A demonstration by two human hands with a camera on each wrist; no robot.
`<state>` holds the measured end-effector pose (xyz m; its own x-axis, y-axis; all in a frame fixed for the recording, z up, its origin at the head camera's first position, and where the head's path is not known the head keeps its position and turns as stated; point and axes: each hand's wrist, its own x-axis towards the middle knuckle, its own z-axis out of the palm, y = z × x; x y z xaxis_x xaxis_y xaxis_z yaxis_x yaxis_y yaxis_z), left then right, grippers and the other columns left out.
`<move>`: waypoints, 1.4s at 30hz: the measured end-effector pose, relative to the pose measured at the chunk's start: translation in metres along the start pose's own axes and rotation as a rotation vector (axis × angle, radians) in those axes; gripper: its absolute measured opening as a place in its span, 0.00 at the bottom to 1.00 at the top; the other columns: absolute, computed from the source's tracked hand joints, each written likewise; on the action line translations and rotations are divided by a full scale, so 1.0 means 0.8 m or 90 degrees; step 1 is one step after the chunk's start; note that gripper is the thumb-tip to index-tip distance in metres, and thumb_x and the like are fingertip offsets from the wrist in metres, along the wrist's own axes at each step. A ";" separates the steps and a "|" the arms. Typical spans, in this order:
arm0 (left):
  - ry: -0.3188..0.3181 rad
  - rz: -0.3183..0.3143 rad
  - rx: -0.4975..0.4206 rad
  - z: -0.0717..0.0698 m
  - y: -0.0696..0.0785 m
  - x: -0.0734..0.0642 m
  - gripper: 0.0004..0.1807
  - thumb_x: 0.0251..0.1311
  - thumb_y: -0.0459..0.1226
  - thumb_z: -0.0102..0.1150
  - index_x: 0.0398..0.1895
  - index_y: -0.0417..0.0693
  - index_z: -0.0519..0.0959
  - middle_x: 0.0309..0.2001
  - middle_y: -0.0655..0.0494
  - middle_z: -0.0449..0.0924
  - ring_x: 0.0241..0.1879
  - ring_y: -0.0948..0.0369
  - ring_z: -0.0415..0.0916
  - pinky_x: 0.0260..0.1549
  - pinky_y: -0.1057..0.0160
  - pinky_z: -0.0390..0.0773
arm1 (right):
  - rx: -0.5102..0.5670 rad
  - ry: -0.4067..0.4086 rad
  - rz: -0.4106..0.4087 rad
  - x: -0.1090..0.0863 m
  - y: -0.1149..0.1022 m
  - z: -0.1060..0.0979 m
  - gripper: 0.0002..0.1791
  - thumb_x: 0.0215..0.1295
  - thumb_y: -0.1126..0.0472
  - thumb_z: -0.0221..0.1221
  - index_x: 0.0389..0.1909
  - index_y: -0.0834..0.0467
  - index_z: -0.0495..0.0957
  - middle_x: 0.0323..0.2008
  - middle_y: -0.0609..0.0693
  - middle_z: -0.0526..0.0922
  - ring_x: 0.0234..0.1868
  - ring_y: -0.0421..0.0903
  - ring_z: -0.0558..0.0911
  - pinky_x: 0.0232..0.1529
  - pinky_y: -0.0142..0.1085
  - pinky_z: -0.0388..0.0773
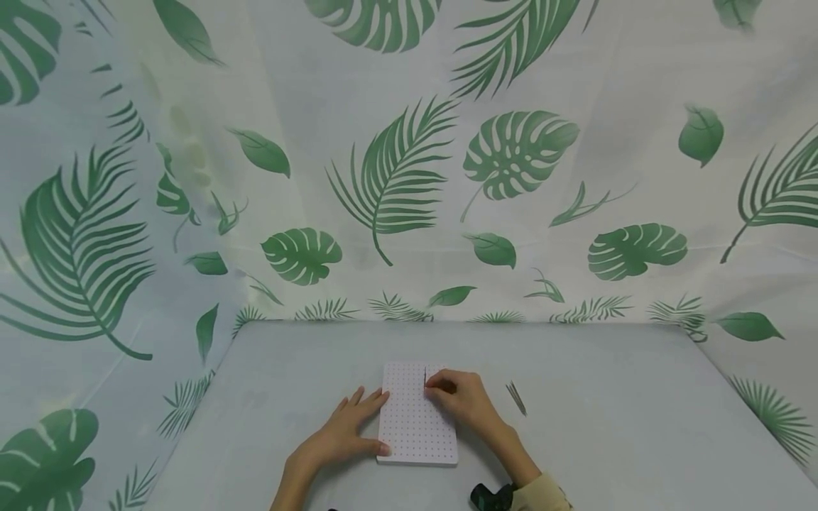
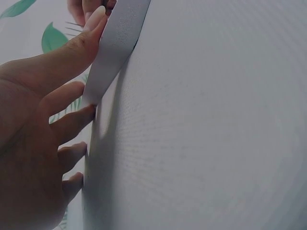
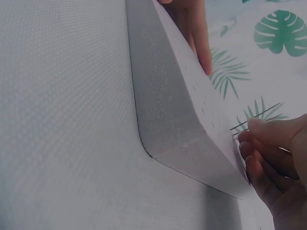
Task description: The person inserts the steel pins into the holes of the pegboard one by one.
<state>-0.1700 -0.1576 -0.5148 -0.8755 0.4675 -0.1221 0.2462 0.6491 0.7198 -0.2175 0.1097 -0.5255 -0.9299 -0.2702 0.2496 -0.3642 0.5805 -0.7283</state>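
A white board with rows of small holes lies flat on the table. My left hand rests along its left side, fingers spread and fairly straight; the thumb touches the near left corner. Over the board's far right part, my right hand pinches a thin dark pin between thumb and fingertips. The right wrist view shows the pin slanting past the thumb, with another thin line close below it. Whether its lower end sits in a hole cannot be made out. Several similar pins lie right of the right hand.
The pale grey table extends around the board on all sides. Behind it hangs a white cloth printed with green leaves. A black device is at the right wrist, by a light yellow sleeve.
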 end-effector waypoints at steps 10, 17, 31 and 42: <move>0.002 0.007 0.001 0.000 0.001 -0.001 0.51 0.54 0.53 0.75 0.77 0.41 0.64 0.78 0.39 0.60 0.79 0.31 0.43 0.77 0.29 0.41 | 0.002 0.006 0.011 0.003 -0.001 0.002 0.06 0.62 0.67 0.70 0.37 0.53 0.88 0.36 0.45 0.90 0.36 0.38 0.85 0.39 0.29 0.84; 0.003 0.000 0.006 0.001 0.002 0.000 0.51 0.53 0.53 0.75 0.77 0.43 0.65 0.78 0.40 0.60 0.79 0.32 0.44 0.77 0.30 0.42 | -0.007 0.012 0.011 0.001 0.002 0.001 0.07 0.61 0.67 0.71 0.36 0.52 0.87 0.36 0.44 0.90 0.35 0.37 0.84 0.38 0.29 0.84; 0.007 -0.010 0.015 0.003 0.001 0.002 0.52 0.52 0.53 0.76 0.77 0.43 0.65 0.78 0.40 0.61 0.80 0.33 0.44 0.77 0.30 0.43 | 0.007 0.019 0.018 -0.014 0.004 -0.021 0.08 0.59 0.68 0.72 0.35 0.51 0.87 0.34 0.42 0.89 0.33 0.35 0.84 0.38 0.28 0.84; 0.008 -0.013 0.013 0.002 0.002 0.001 0.52 0.51 0.54 0.76 0.77 0.43 0.64 0.78 0.41 0.60 0.80 0.33 0.44 0.77 0.30 0.42 | -0.021 -0.008 0.028 -0.019 0.009 -0.052 0.07 0.61 0.67 0.70 0.36 0.53 0.86 0.35 0.44 0.89 0.29 0.33 0.81 0.30 0.27 0.80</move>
<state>-0.1697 -0.1551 -0.5146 -0.8854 0.4468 -0.1283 0.2364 0.6704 0.7033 -0.2080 0.1499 -0.5076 -0.9444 -0.2537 0.2093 -0.3246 0.6167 -0.7172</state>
